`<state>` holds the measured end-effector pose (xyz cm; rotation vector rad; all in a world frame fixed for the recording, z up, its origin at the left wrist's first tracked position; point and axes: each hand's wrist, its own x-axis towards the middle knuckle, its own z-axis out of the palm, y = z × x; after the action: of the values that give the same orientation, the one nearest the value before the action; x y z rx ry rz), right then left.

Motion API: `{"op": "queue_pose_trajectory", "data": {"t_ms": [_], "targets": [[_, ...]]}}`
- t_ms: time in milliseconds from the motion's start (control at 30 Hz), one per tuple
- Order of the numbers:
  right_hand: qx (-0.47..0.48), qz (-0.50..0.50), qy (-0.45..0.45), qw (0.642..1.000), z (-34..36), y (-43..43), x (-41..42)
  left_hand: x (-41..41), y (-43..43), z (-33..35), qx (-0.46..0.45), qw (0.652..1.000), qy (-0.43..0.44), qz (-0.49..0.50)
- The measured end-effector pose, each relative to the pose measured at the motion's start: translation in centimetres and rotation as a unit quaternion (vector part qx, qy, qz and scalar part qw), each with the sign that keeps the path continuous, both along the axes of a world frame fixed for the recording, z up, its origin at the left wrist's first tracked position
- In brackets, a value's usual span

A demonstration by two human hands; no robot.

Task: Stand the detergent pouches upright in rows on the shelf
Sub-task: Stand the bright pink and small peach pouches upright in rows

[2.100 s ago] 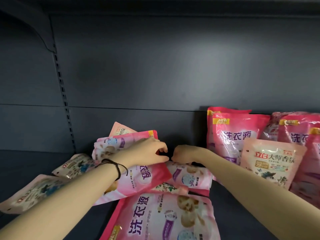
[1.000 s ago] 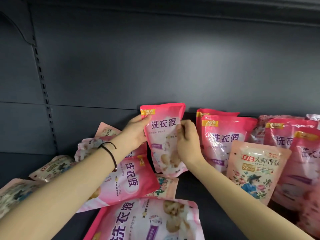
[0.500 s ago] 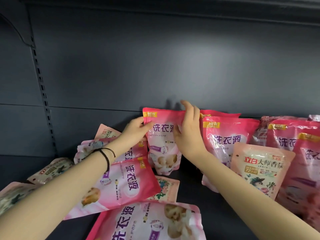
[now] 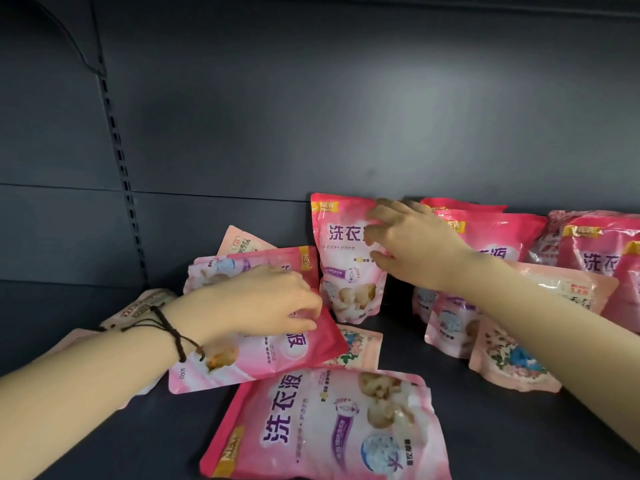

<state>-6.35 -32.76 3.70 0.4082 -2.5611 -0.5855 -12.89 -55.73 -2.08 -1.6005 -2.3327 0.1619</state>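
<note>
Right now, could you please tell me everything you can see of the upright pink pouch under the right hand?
The upright pink pouch is glossy film, deep pink at its top, paler below, with a yellow NEW tag top left, large purple characters and pale round shapes near the base. It stands on the shelf before the back panel. The spread right hand touches its upper right front.

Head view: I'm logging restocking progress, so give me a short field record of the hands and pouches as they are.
left hand: fingers bent onto a lying pink pouch; grip unclear
right hand: open, fingers spread on the upright pouch's front
upright pouch: stands near the back panel, left of the standing pouches
front pouch: lies flat, nearest the camera
</note>
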Motion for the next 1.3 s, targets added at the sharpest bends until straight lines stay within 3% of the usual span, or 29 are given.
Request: {"op": "queue_pose_trajectory", "data": {"t_ms": [67,167,300,467,600,767,867,1133,1300], "targets": [[0.019,0.019,-0.065,0.998,0.1,-0.4,0.7,0.3,-0.7,-0.3,-0.009,0.999,0.029,-0.011],[-0.03,0.012,-0.241,0.97,-0.1,-1.1,2.5,1.0,-1.5,-1.0,-0.012,0.999,0.03,-0.029],[-0.027,0.006,-0.332,0.943,-1.3,-1.8,4.3,3.1,-2.1,-1.6,-0.015,0.999,0.028,-0.035],[-0.007,0.012,-0.334,0.942,-2.2,-2.4,5.8,6.1,-2.7,-1.6,-0.05,0.998,0.032,0.005],[-0.024,0.046,-0.338,0.94,-3.1,-2.8,7.2,8.6,-4.6,-2.2,-0.034,0.993,0.009,0.116],[-0.065,0.058,-0.329,0.94,-4.8,-3.0,7.9,10.6,-6.2,-4.6,0.013,0.95,-0.023,0.31],[-0.104,0.053,-0.308,0.944,-5.5,-3.2,7.7,10.5,-6.4,-5.8,0.099,0.914,-0.108,0.377],[-0.234,-0.011,-0.331,0.914,-6.5,-2.3,7.9,10.3,-5.5,-6.3,0.234,0.832,-0.329,0.381],[-0.272,-0.051,-0.363,0.89,-6.1,-3.0,7.5,12.3,-4.5,-4.8,0.327,0.819,-0.368,0.296]]}}
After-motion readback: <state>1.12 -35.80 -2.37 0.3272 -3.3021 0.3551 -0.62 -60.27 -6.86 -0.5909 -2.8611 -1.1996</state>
